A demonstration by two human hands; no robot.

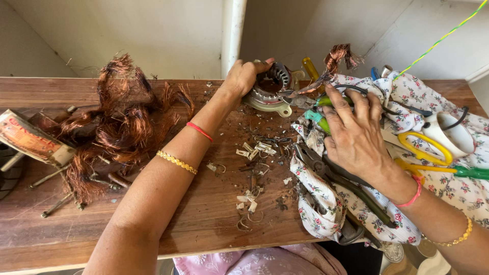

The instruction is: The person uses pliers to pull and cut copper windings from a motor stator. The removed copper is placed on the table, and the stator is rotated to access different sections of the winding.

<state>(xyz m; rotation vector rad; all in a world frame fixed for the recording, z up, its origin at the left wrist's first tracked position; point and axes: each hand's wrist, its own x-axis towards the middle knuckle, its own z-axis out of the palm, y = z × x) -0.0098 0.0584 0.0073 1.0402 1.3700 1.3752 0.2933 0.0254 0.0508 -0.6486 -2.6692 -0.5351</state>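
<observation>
head | L hand (243,76) – grip clenched on motor stator (271,84) | R hand (354,135) – grip grasping green-handled pliers (320,102)

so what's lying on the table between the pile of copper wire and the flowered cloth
In the head view, the person's left forearm crosses that stretch of wooden table, and past it lie small pale scraps and wire bits before the flowered cloth.
</observation>
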